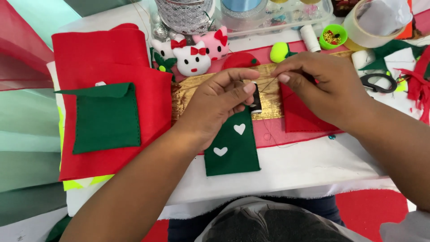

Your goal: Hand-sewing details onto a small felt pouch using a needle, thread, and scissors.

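My left hand (215, 105) pinches a small black thread spool (255, 101) between thumb and fingers, over a gold ribbon strip (183, 96). My right hand (320, 87) is pinched on a thin thread end pulled from the spool; the thread runs between the two hands. Under my left hand lies a green felt strip with two white hearts (233, 150).
Red felt (112, 58) with a green felt pocket (106, 117) lies at left. Three small cat plush heads (192, 56) sit behind. A clear box (277, 18), white spools (310, 38), green cap (333, 36), tape roll (365, 27) and black scissors (378, 83) are at the back right.
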